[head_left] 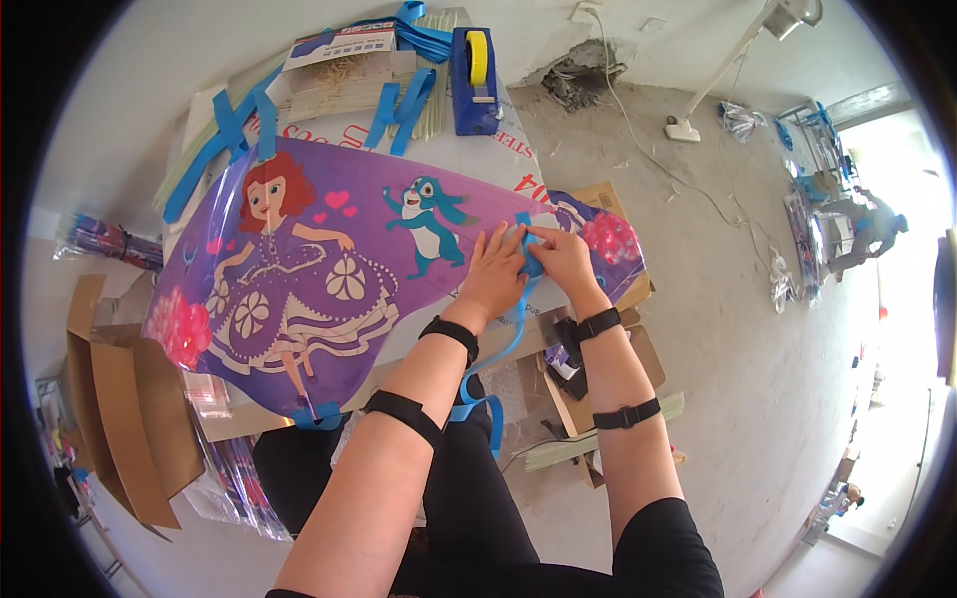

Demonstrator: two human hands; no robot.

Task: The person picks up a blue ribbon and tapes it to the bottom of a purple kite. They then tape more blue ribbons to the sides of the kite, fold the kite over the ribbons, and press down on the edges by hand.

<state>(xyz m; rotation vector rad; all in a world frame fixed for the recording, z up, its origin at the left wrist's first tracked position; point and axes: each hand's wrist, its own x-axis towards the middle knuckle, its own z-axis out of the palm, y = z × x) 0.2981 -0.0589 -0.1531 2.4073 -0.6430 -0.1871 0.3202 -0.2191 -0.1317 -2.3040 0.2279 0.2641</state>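
Note:
A purple plastic sheet (399,289), shaped like a kite sail and printed with a red-haired princess and a blue rabbit, lies across the work surface. My left hand (492,271) rests on its right-hand tip with the fingers stretched out, their ends touching a blue ribbon (520,317). Fingers bent in a pinch, my right hand (564,263) grips the ribbon right beside the left fingertips. From there the ribbon trails down over the near edge toward my legs. The exact pinch point is partly covered by my fingers.
A blue tape dispenser (477,85) with yellow tape stands at the back, beside a small carton (334,65) and loose blue ribbons (404,110). Cardboard boxes sit left (130,419) and right (638,354). A white stand (683,128) and cable lie on the floor.

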